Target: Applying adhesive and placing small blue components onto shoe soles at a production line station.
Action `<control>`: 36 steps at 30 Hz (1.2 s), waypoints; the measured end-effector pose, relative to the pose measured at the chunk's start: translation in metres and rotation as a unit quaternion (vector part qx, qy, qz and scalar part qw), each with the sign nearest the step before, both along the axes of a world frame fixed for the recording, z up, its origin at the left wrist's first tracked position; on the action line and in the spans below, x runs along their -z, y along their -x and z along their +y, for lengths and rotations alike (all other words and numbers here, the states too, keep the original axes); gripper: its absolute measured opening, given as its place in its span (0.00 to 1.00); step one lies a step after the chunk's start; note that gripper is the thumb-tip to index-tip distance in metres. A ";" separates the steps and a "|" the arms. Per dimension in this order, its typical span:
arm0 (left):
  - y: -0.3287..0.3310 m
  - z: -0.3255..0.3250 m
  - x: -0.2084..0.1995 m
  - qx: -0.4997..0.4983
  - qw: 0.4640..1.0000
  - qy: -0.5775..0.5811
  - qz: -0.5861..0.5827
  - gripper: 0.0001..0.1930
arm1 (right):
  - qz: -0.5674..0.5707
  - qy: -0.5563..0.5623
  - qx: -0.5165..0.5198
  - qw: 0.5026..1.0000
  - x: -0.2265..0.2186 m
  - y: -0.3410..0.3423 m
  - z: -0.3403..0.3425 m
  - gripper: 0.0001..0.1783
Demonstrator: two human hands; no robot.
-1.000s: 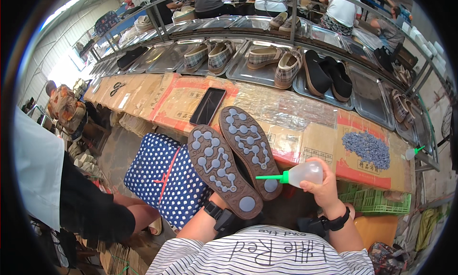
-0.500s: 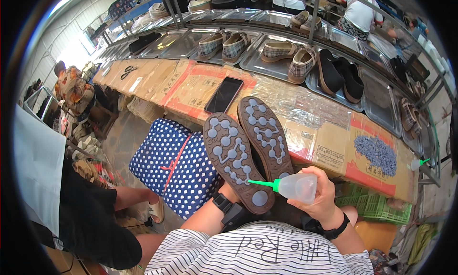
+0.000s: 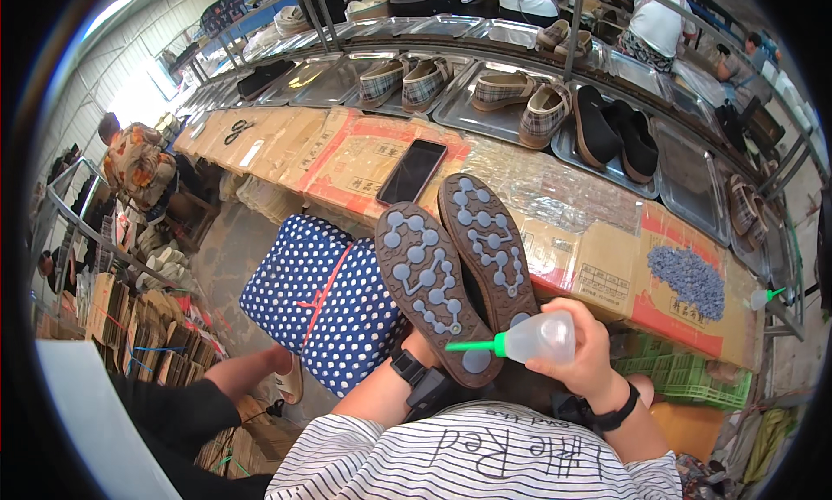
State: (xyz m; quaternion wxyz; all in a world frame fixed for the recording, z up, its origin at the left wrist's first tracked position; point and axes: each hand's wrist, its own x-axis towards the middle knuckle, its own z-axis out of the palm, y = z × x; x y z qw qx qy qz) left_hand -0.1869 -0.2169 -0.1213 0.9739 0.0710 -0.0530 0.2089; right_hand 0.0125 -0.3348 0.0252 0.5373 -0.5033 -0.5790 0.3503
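A pair of shoes is held with the brown soles up, dotted with linked blue-grey circles; the left shoe overlaps the right shoe. My left hand grips the pair from beneath, its fingers mostly hidden behind the left shoe. A translucent squeeze bottle with a green nozzle is closed in my right hand. The bottle lies nearly level, its nozzle tip over the left sole just above the large round heel spot. Whether the tip touches the sole, I cannot tell. A small glistening spot sits on the sole near the tip.
Ahead runs a cardboard-covered bench with a phone, scissors and a pile of blue-grey bits. Behind it, metal trays carry shoes. A polka-dot bundle lies left. Another person's leg is at lower left.
The bottle's nozzle tip has shifted slightly down the left sole toward the heel spot. The person at left has moved lower and partly out of view.
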 end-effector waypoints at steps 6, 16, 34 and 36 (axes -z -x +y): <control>0.014 0.008 0.001 -0.006 1.000 -0.014 -0.005 0.22 | 0.277 0.144 -0.008 0.950 0.013 -0.013 0.016 0.36; 0.019 0.007 0.003 -0.130 0.944 0.036 0.300 0.22 | -0.301 -0.008 0.331 0.894 0.058 -0.101 0.036 0.41; 0.026 -0.005 -0.037 -0.145 0.924 0.030 0.353 0.20 | -0.238 -0.032 0.427 0.872 0.102 -0.192 -0.078 0.10; 0.027 -0.009 -0.054 -0.130 0.909 -0.006 0.396 0.20 | -0.183 -0.025 0.418 0.889 0.103 -0.199 -0.084 0.10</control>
